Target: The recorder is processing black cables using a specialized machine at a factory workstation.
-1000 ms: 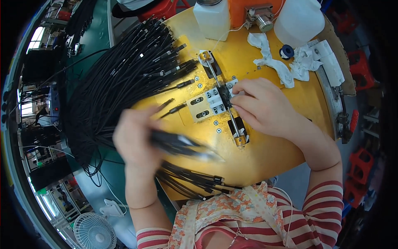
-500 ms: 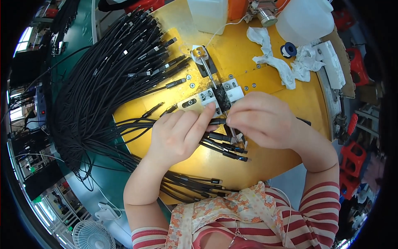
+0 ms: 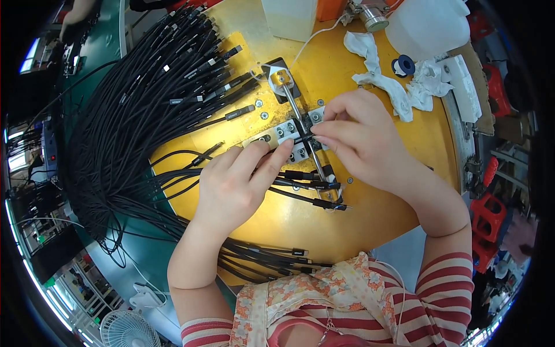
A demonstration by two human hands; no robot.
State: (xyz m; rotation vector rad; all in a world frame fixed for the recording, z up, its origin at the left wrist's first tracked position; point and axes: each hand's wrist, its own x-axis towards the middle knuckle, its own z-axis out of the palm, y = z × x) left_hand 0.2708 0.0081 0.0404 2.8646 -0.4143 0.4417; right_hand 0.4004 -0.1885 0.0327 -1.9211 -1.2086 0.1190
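Your left hand (image 3: pixel 228 182) is over the middle of the bench (image 3: pixel 381 220), its grip closed on a thin black cable (image 3: pixel 299 139) between thumb and index finger. The cable's end points to the right, across the fixture (image 3: pixel 286 130) of pale metal blocks and screws, close by the slanting metal rod (image 3: pixel 295 109). Your right hand (image 3: pixel 367 141) comes in from the other side, its grip pinched on that end of the cable; your fingertips hide the very tip.

More black cables with plug ends (image 3: pixel 309 184) run out from under your left hand, spreading to the right across the lower part of the rod; you can't tell from here whether your curled fingers hold them. To your left, a thick bundle of black cables (image 3: pixel 133 127) fans out over the bench edge, and a smaller group of cables (image 3: pixel 260 257) lies near your apron (image 3: pixel 312 277). Beyond your right hand are crumpled white tissue (image 3: pixel 393 95), a dark blue spool (image 3: pixel 406 65) and a whitish plastic jug (image 3: pixel 430 26).
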